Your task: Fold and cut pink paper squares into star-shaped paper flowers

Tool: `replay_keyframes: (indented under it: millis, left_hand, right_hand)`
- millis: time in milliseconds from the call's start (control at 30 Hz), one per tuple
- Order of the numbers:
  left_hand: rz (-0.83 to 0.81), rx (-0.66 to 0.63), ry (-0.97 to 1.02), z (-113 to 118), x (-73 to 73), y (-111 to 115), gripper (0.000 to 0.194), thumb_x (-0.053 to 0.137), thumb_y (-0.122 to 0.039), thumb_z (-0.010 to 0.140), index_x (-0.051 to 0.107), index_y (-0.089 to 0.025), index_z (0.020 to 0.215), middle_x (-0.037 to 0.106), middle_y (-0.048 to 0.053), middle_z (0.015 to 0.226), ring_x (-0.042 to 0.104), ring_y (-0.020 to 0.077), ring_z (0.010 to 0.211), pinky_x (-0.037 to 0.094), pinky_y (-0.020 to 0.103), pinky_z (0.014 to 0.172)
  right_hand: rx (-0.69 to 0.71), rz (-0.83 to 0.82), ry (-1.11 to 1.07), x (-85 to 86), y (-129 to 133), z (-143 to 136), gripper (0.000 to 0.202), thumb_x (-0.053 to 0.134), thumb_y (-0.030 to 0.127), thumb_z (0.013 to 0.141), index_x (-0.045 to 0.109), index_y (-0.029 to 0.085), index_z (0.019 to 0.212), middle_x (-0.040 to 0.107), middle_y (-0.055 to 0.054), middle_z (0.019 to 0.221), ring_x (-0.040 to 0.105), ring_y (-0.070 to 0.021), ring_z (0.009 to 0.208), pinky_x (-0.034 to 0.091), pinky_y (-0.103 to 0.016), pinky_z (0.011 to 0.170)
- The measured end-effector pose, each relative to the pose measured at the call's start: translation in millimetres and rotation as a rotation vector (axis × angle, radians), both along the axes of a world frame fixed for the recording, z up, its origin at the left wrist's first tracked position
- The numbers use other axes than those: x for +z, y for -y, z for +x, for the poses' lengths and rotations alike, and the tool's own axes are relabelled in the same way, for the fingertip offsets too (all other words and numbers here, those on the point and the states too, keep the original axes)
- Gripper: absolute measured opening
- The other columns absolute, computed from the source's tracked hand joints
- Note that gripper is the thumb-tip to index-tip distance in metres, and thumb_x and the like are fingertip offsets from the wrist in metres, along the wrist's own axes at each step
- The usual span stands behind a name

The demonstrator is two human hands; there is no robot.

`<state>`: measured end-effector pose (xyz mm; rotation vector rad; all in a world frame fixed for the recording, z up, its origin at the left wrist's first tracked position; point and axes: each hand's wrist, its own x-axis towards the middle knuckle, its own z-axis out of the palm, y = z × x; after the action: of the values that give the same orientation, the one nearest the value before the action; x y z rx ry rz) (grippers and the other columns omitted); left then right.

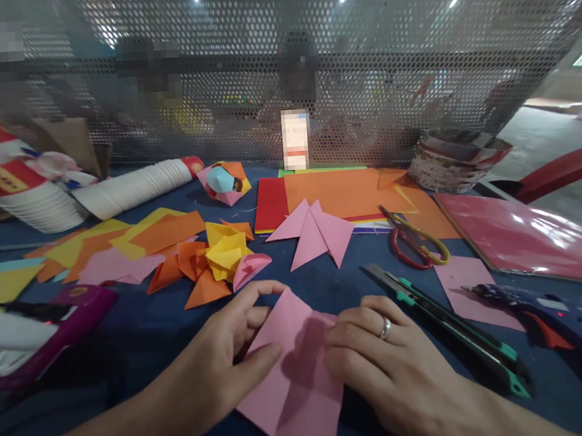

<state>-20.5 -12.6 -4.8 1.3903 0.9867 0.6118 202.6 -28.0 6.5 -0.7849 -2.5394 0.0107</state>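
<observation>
A sheet of pink paper (pixel 302 376), with faint creases, is between my two hands at the near middle of the table. My left hand (pixel 235 355) grips its left edge, thumb on top and the other fingers at the upper corner and behind. On the right edge, the bent fingers of my right hand (pixel 375 351) are closed; a ring sits on one finger. Just beyond lie a folded pink paper piece (pixel 315 235) with pointed flaps, a yellow and orange paper flower (pixel 226 252), and a small curved pink paper piece (pixel 251 268).
A box cutter (pixel 448 330) lies right of my right hand, its blade out. Past it are scissors (pixel 417 239) and a glue gun (pixel 521 305). Coloured sheets (pixel 339 195) are stacked at the back before a perforated metal screen (pixel 251 81). Paper cups (pixel 139 185) lie at the left.
</observation>
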Motion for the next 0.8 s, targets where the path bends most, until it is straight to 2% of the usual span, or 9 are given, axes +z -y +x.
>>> replay_keyframes:
  millis: [100, 233, 300, 400, 500, 633, 800]
  left_hand:
    - [-0.009, -0.017, 0.003, 0.7, -1.6, 2.9, 0.050, 0.049, -0.021, 0.087, 0.023, -0.024, 0.130, 0.054, -0.004, 0.075, 0.050, 0.0090, 0.060, 0.039, 0.019, 0.054]
    - [0.167, -0.034, -0.120, -0.2, -2.8, 4.7, 0.053, 0.047, -0.020, 0.087, 0.023, -0.024, 0.134, 0.031, -0.010, 0.060, 0.032, 0.0073, 0.049, 0.030, 0.017, 0.047]
    - [0.265, -0.025, -0.179, -1.6, -2.6, 4.0, 0.048, 0.044, -0.021, 0.088, 0.029, -0.024, 0.134, 0.027, -0.010, 0.059, 0.029, 0.0072, 0.047, 0.028, 0.016, 0.044]
    - [0.423, -0.009, -0.267, -3.0, -2.5, 2.6, 0.032, 0.043, -0.022, 0.089, 0.051, -0.023, 0.120, 0.041, -0.008, 0.057, 0.040, 0.0071, 0.047, 0.035, 0.015, 0.044]
    - [0.523, -0.017, -0.374, -3.0, -4.2, 2.3, 0.021, 0.045, -0.022, 0.089, 0.065, -0.022, 0.097, 0.060, -0.003, 0.065, 0.057, 0.0100, 0.057, 0.047, 0.017, 0.053]
    - [0.640, -0.082, -0.417, -3.9, -7.2, 3.9, 0.022, 0.047, -0.016, 0.087, 0.066, -0.024, 0.097, 0.070, -0.001, 0.081, 0.065, 0.0108, 0.068, 0.051, 0.016, 0.063]
    - [0.815, -0.104, -0.496, -6.4, -8.2, 8.3, 0.022, 0.046, -0.014, 0.086, 0.063, -0.024, 0.097, 0.072, -0.003, 0.080, 0.065, 0.0090, 0.059, 0.046, 0.014, 0.050]
  right_hand:
    - [-0.024, 0.057, 0.035, -2.9, 3.1, -0.8, 0.030, 0.033, 0.011, 0.096, 0.062, 0.019, 0.093, 0.067, -0.001, 0.090, 0.058, -0.0139, 0.085, 0.036, -0.033, 0.085]
    - [0.051, 0.087, 0.003, -4.3, 11.8, -3.9, 0.030, 0.038, 0.009, 0.093, 0.063, 0.023, 0.083, 0.069, 0.002, 0.091, 0.059, -0.0124, 0.085, 0.037, -0.031, 0.085]
    - [0.069, 0.097, -0.004, -3.4, 13.1, -3.0, 0.034, 0.037, 0.007, 0.093, 0.062, 0.023, 0.077, 0.070, 0.002, 0.089, 0.060, -0.0115, 0.086, 0.038, -0.029, 0.086]
    - [-0.001, 0.087, 0.027, -2.8, 8.6, 2.7, 0.036, 0.033, 0.007, 0.093, 0.062, 0.022, 0.078, 0.070, 0.002, 0.090, 0.060, -0.0129, 0.087, 0.037, -0.030, 0.086]
    - [-0.068, 0.062, 0.056, -5.3, 0.8, 10.1, 0.039, 0.029, 0.013, 0.097, 0.062, 0.020, 0.077, 0.069, 0.000, 0.086, 0.059, -0.0148, 0.083, 0.035, -0.033, 0.087]
    - [-0.062, 0.015, 0.085, -8.3, -4.3, 14.8, 0.040, 0.027, 0.015, 0.097, 0.061, 0.021, 0.076, 0.068, 0.000, 0.085, 0.059, -0.0155, 0.084, 0.035, -0.035, 0.088]
    - [-0.002, 0.008, 0.084, -4.7, -0.4, 11.6, 0.035, 0.030, 0.013, 0.096, 0.063, 0.022, 0.092, 0.070, 0.000, 0.089, 0.059, -0.0143, 0.081, 0.038, -0.034, 0.083]
